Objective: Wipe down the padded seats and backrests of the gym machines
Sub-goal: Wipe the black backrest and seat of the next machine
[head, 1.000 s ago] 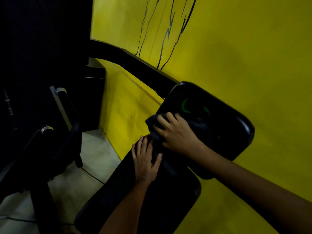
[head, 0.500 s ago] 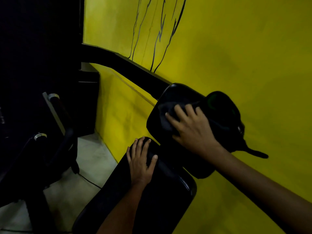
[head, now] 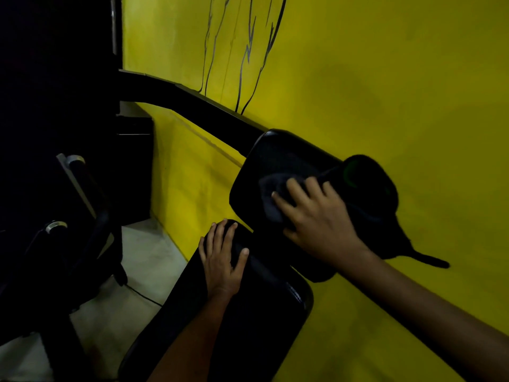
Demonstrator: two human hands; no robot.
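Here the right hand (head: 316, 216) lies with straight, spread fingers (head: 296, 188) pressing a dark cloth (head: 268, 197) flat against the black padded backrest (head: 264, 161), which sits just past the middle of the view toward three o'clock. The cloth bunches under the fingertips and shows at nine o'clock of the hand, grey against the darker pad. The left hand (head: 220, 257) rests flat on the top end of the black padded seat (head: 248, 326), fingers straight and slightly apart, thumb out toward three o'clock, holding nothing. The seat runs from the centre down toward six o'clock, and its upper end lies just below the lower edge of the backrest; whether the two pads touch cannot be told in the dim light. At three o'clock of the right hand a rounded black part with a faint green ring (head: 351, 172) stands just beside the backrest, and a thin dark lever (head: 429, 260) sticks out below it toward four o'clock. A thick black frame tube (head: 192, 100) slants from ten o'clock down to the top of the backrest. Behind everything stands a yellow wall (head: 385, 78) with thin black lines drawn at twelve o'clock. At nine o'clock, well apart from the seat, are dark machine arms with two silver-capped handles (head: 56, 226), over a pale floor (head: 137, 257) at seven o'clock. Both forearms enter from the bottom edge.
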